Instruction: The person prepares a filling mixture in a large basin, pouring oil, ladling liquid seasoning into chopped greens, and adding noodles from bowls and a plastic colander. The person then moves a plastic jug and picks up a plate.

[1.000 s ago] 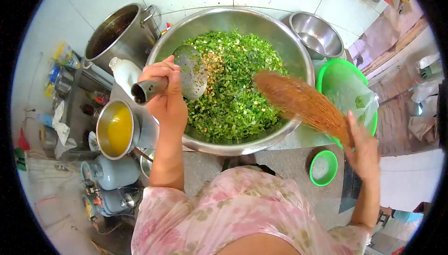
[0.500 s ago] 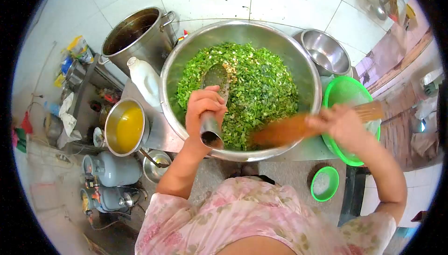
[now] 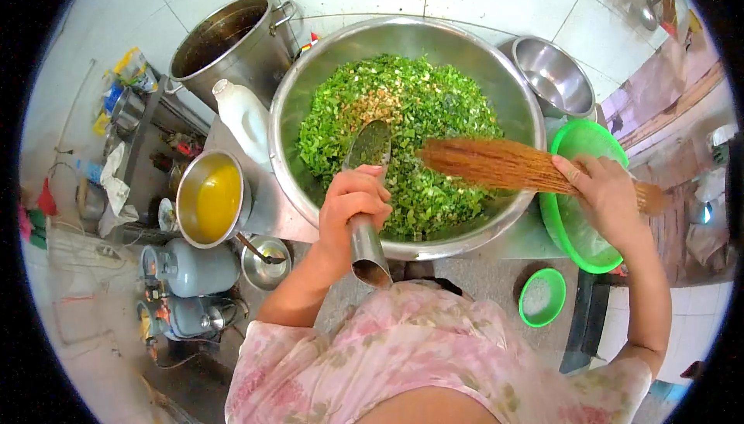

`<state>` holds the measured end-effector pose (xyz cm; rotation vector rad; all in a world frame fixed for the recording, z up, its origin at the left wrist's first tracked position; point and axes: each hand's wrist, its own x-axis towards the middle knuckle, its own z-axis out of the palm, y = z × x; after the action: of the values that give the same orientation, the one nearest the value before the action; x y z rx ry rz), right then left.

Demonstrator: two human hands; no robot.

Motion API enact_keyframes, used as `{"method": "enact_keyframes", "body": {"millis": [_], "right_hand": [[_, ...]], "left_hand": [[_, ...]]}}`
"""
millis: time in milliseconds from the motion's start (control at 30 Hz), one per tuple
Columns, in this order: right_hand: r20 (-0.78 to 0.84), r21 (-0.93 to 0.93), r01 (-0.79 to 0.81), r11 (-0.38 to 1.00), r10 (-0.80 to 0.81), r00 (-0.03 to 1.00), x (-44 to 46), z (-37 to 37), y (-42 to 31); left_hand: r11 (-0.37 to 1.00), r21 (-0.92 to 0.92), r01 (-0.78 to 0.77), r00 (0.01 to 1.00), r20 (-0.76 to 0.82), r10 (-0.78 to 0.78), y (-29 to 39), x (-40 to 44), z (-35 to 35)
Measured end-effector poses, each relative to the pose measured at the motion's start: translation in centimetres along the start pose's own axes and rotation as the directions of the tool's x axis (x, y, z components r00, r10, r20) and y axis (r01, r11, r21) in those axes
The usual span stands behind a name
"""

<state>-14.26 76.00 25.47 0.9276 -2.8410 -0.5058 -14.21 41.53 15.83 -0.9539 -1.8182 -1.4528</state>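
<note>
A wide steel bowl [image 3: 511, 75] holds a heap of chopped greens [image 3: 449, 102] with pale chopped bits [image 3: 380, 106] on top. My left hand [image 3: 356, 205] is closed around the hollow handle of a metal scoop [image 3: 369, 249]. The scoop's blade lies over the greens near the heap's middle and carries some green residue. In my right hand [image 3: 608, 191] is a bamboo brush [image 3: 488, 164], gripped around its bundled strands. Its splayed end reaches over the right side of the greens, above the bowl's rim.
Left of the bowl are a white jug [image 3: 242, 122], a tall steel pot [image 3: 232, 44] and a pot of yellow liquid [image 3: 183, 199]. To the right stand a smaller steel bowl [image 3: 554, 75] and a green basin [image 3: 552, 215]. Gas cylinders [image 3: 198, 269] and a small green bowl [image 3: 542, 298] sit below.
The brush has risen out of the front right of the greens and swung farther from my body. The scoop has shifted slightly right. More pale bits now show on the heap.
</note>
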Motion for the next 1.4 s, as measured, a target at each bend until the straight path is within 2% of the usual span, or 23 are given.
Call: {"method": "enact_keyframes", "body": {"millis": [67, 100, 200, 300, 400, 433, 533, 633, 667, 733, 767, 800, 867, 933, 1000, 1100, 1167, 1200, 1267, 1333, 1400], "right_hand": [[0.077, -0.004, 0.019, 1.000, -0.018, 0.997, -1.2, 2.1, -0.6], [0.126, -0.085, 0.109, 0.990, -0.098, 0.987, -1.5, 2.2, -1.2], [-0.018, 0.000, -0.026, 1.000, 0.026, 1.000, -1.3, 0.8, -0.6], [-0.071, 0.066, -0.091, 0.994, 0.095, 0.993, -1.3, 0.8, -0.8], [0.075, 0.009, 0.008, 1.000, -0.008, 0.997, -2.4, 2.7, -1.4], [0.090, 0.095, -0.033, 0.995, 0.024, 0.996, -2.4, 2.2, -0.8], [-0.031, 0.007, -0.093, 0.996, 0.094, 0.995, -2.3, 1.3, -1.3], [0.083, 0.123, -0.081, 0.989, 0.071, 0.994, -4.0, 3.2, -2.0], [0.111, 0.232, -0.190, 0.954, 0.169, 0.979, -4.6, 3.1, -2.2], [0.184, 0.429, -0.376, 0.821, 0.328, 0.927, -6.2, 2.8, -2.7], [0.193, 0.571, -0.453, 0.685, 0.424, 0.885, -7.5, 3.7, -3.3], [0.221, 0.693, -0.501, 0.518, 0.509, 0.832, -9.3, 5.2, -4.3], [0.402, 0.830, -0.554, 0.061, 0.625, 0.670, -14.0, 9.9, -7.1], [0.541, 0.778, -0.623, -0.085, 0.595, 0.594, -15.3, 10.2, -10.8], [0.563, 0.785, -0.600, -0.154, 0.582, 0.587, -18.1, 14.2, -13.5], [0.458, 0.884, -0.409, -0.225, 0.590, 0.666, -16.9, 17.9, -13.8], [0.445, 0.874, -0.465, -0.139, 0.613, 0.653, -14.2, 19.1, -12.8], [0.449, 0.857, -0.505, -0.105, 0.634, 0.630, -13.0, 19.4, -12.1], [0.315, 0.739, -0.627, 0.246, 0.697, 0.645, -11.0, 20.3, -10.6], [-0.008, 0.599, -0.585, 0.547, 0.734, 0.679, -9.1, 17.8, -10.1], [0.082, 0.813, -0.441, 0.379, 0.676, 0.732, -8.6, 15.4, -9.9]], "left_hand": [[1.000, 0.011, 0.009, 1.000, 0.014, -0.010, 0.1, -0.2, 0.0], [0.999, 0.032, 0.013, 1.000, -0.006, -0.013, 0.5, 0.0, 0.2], [0.997, 0.054, 0.056, 0.998, 0.005, -0.057, 1.2, 0.1, 0.1], [0.997, 0.040, 0.067, 0.998, 0.010, -0.068, 1.1, -0.1, 0.2], [0.995, 0.065, 0.078, 0.997, 0.010, -0.079, 1.4, 0.1, 0.4], [0.992, 0.084, 0.089, 0.996, 0.004, -0.090, 1.6, 0.1, 0.5], [0.994, 0.060, 0.088, 0.996, 0.020, -0.090, 0.6, -1.0, 0.3], [0.995, 0.026, 0.092, 0.995, 0.027, -0.092, 0.7, -0.5, 0.4], [0.996, 0.022, 0.090, 0.995, 0.032, -0.091, 0.7, -0.3, 0.5], [0.996, 0.031, 0.083, 0.996, 0.030, -0.084, 1.0, 0.0, 0.4], [0.997, 0.001, 0.083, 0.995, 0.059, -0.083, 0.8, -0.2, 0.1], [0.996, 0.022, 0.083, 0.995, 0.057, -0.084, 0.8, -0.1, -0.1], [0.995, 0.055, 0.082, 0.995, 0.052, -0.084, 0.9, -0.1, -0.1], [0.995, 0.059, 0.083, 0.996, 0.025, -0.085, 0.5, -0.5, -0.1], [0.992, 0.077, 0.098, 0.995, 0.021, -0.099, 0.6, -0.4, -0.2], [0.996, 0.059, 0.067, 0.997, 0.030, -0.068, 0.8, 0.0, 0.3], [0.999, 0.019, 0.047, 0.999, -0.007, -0.047, 0.7, -0.1, 1.4], [0.999, 0.030, 0.022, 0.999, 0.025, -0.023, 0.5, 0.0, 1.7], [1.000, 0.012, -0.024, 0.995, 0.097, 0.023, 0.2, 0.2, 2.1], [0.999, 0.019, -0.037, 0.982, 0.184, 0.033, 1.1, 0.7, 2.9], [0.999, 0.020, -0.048, 0.954, 0.299, 0.040, 1.8, 1.4, 3.8]]}}
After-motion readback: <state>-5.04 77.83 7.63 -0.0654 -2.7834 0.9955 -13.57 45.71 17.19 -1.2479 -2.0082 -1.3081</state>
